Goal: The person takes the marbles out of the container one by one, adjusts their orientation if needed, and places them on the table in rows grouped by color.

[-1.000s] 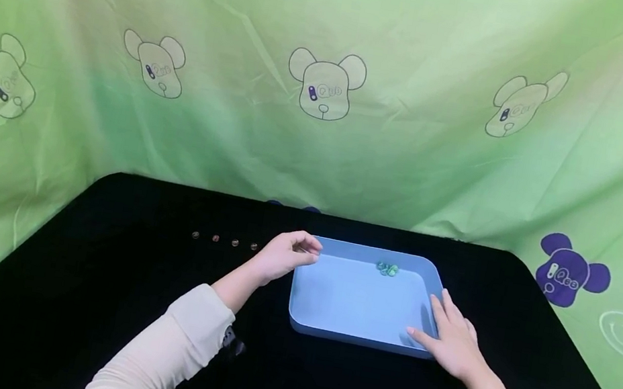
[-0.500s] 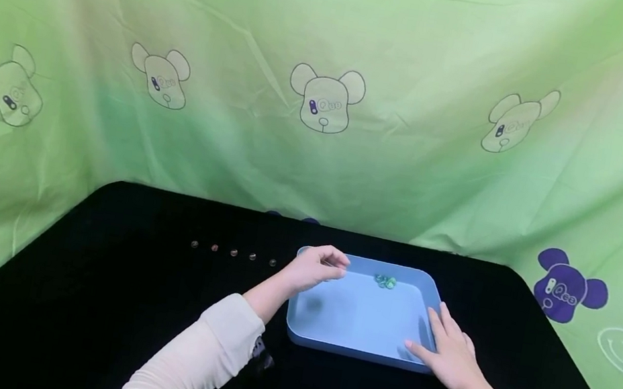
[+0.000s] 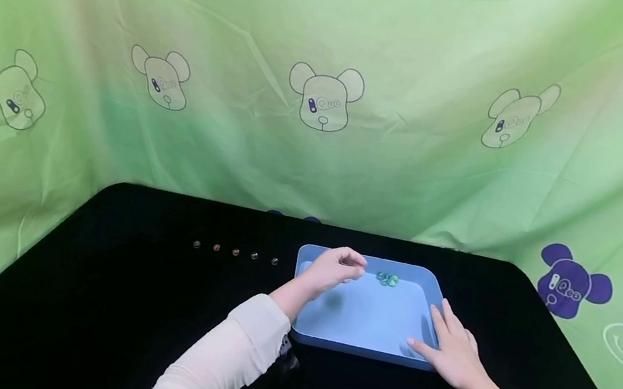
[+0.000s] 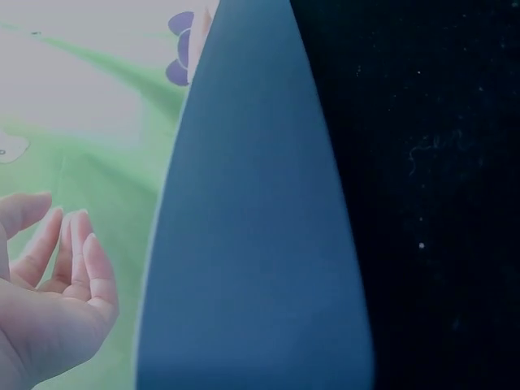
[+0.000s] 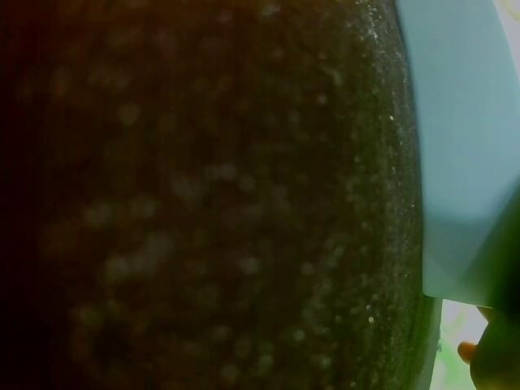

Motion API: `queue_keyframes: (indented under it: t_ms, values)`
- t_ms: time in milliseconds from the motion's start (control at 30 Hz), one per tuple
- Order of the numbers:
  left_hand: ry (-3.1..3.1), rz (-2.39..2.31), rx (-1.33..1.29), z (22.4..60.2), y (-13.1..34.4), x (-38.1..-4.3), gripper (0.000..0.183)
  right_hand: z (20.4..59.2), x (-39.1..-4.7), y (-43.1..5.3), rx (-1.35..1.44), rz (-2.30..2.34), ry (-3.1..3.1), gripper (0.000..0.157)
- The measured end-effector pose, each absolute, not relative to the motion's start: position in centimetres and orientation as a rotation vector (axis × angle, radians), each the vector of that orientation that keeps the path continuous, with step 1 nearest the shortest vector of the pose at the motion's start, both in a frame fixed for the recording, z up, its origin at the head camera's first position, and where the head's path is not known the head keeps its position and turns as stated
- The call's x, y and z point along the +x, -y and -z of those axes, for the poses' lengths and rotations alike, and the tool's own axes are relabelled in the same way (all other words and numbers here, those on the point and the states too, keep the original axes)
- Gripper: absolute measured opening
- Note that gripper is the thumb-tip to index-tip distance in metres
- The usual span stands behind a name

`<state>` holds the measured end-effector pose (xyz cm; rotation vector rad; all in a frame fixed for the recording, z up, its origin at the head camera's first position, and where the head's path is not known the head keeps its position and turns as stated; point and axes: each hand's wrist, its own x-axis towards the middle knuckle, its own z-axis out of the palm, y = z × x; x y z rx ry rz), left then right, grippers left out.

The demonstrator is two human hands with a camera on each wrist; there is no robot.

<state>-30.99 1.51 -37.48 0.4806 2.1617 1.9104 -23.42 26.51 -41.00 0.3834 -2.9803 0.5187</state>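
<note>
Over the left part of the blue tray [image 3: 359, 321], my left hand [image 3: 331, 269] hovers with loosely bent fingers. In the left wrist view nothing shows between the thumb and fingers of that left hand [image 4: 61, 301]. A small cluster of green glassy marbles [image 3: 386, 279] lies at the tray's back wall, just right of the left hand. My right hand [image 3: 455, 350] rests on the tray's right rim, fingers extended and spread, thumb reaching inward near the front corner. Several small, round, clear-looking marbles [image 3: 236, 252] stand spaced in a row on the black tabletop, left of the tray.
A black cloth-like tabletop [image 3: 105, 298] surrounds the tray. Behind it and at both sides hangs a green curtain [image 3: 315, 168] printed with bear heads. The tray's outer wall [image 4: 252, 203] fills the middle of the left wrist view.
My left hand has moved right, from the tray's left rim to above its inside. The marble at the row's right end is now uncovered. My right hand stays on the rim.
</note>
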Motion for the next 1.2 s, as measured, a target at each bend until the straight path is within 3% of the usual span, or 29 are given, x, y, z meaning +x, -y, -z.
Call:
queue_keyframes:
  t_ms: [667, 1200]
  values:
    - [-2.155, -1.973, 0.322, 39.3, -4.4, -31.7, 0.015, 41.5, -23.6, -26.5, 0.387, -0.535, 2.983, 0.082]
    - [-2.310, -1.895, 0.347, 39.2, -6.6, -32.6, 0.009, 40.9, -23.5, -26.7, 0.386, -0.539, 2.992, 0.082]
